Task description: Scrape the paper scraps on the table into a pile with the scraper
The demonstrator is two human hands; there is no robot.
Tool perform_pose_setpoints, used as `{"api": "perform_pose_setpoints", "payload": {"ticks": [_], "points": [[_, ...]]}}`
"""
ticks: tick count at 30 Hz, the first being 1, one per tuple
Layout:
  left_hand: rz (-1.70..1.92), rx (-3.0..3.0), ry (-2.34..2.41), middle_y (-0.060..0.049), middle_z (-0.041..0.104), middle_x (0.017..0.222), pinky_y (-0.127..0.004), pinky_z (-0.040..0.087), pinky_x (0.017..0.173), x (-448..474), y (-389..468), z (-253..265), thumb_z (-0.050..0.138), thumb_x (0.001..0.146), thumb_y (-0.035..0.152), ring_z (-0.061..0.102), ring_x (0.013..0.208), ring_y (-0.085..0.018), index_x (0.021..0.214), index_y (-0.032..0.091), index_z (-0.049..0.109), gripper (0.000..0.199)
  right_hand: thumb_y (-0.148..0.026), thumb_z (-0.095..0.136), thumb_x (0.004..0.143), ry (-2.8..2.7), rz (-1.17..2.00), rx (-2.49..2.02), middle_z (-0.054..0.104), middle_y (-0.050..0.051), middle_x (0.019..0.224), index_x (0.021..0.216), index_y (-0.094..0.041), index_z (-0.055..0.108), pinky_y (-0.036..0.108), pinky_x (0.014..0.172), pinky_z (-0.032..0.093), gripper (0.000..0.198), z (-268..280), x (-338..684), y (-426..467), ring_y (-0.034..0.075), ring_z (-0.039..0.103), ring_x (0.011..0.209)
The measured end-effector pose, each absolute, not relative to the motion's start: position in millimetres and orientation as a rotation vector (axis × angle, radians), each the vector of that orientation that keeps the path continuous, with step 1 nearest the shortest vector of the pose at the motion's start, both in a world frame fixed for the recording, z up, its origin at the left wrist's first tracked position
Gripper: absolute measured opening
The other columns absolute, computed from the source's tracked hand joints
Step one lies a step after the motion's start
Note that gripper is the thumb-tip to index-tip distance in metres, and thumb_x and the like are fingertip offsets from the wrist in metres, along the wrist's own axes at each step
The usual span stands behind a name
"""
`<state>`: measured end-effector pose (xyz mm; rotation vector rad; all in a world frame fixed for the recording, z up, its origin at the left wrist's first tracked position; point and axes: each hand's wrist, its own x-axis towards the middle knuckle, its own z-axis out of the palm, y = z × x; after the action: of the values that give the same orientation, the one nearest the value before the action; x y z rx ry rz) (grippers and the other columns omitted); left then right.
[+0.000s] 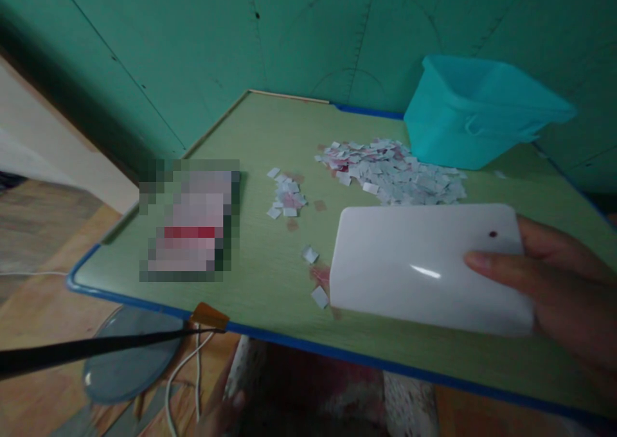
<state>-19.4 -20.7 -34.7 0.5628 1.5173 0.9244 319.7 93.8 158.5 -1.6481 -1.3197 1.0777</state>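
My right hand [554, 276] grips the right end of a white, glossy rectangular board [414, 263] with rounded corners and a small dark dot near that end. The thumb lies on its upper face and the other fingers are hidden behind it. The board is above the table, in front of a pile of small whitish paper pieces [400, 173]. My left hand [222, 408] is low at the bottom edge of the picture, below the table's edge. It is dim and partly cut off, so its grip does not show.
A turquoise bin [457, 122] stands at the back right of the green table [255, 257]. A smaller cluster of paper pieces [288, 196] lies left of the pile. A pixelated flat object [193, 218] lies at the left. Below are a grey stool [130, 353] and white cables [171, 392].
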Motion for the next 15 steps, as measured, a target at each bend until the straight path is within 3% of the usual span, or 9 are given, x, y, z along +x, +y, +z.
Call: {"api": "perform_pose_setpoints", "payload": {"ticks": [4, 10, 12, 15], "points": [[0.929, 0.605, 1.578, -0.005, 0.074, 0.065, -0.038, 0.057, 0.072, -13.1, -20.4, -38.1, 0.075, 0.051, 0.031, 0.066, 0.092, -0.033, 0.116, 0.021, 0.058, 0.068, -0.042, 0.061, 0.069, -1.389, 1.082, -1.638, 0.071, -0.003, 0.068, 0.087, -0.032, 0.069, 0.024, 0.031, 0.044, 0.022, 157.7, 314.2, 94.1, 0.019, 0.063, 0.053], [0.932, 0.626, 1.619, -0.006, 0.075, 0.071, -0.038, 0.056, 0.077, -10.8, -20.1, -35.1, 0.072, 0.054, 0.032, 0.064, 0.096, -0.032, 0.109, 0.023, 0.063, 0.056, -0.046, 0.057, 0.076, -1.533, 1.238, -1.602, 0.066, -0.005, 0.056, 0.096, -0.036, 0.067, 0.02, 0.034, 0.046, 0.025, 153.4, 308.3, 87.9, 0.015, 0.06, 0.047], [0.934, 0.637, 1.632, -0.006, 0.075, 0.072, -0.039, 0.056, 0.078, -10.5, -18.8, -33.0, 0.071, 0.054, 0.033, 0.063, 0.1, -0.033, 0.11, 0.022, 0.062, 0.058, -0.047, 0.055, 0.077, -1.554, 1.263, -1.583, 0.067, -0.005, 0.057, 0.099, -0.038, 0.065, 0.019, 0.034, 0.046, 0.026, 153.4, 308.4, 85.7, 0.016, 0.063, 0.053], [0.937, 0.651, 1.645, -0.007, 0.075, 0.074, -0.041, 0.054, 0.083, -8.1, -16.3, -30.1, 0.072, 0.053, 0.038, 0.06, 0.104, -0.034, 0.114, 0.022, 0.059, 0.065, -0.047, 0.056, 0.076, -1.485, 1.148, -1.604, 0.069, -0.004, 0.061, 0.106, -0.041, 0.061, 0.02, 0.038, 0.049, 0.031, 156.0, 311.1, 84.6, 0.02, 0.067, 0.077]]}}
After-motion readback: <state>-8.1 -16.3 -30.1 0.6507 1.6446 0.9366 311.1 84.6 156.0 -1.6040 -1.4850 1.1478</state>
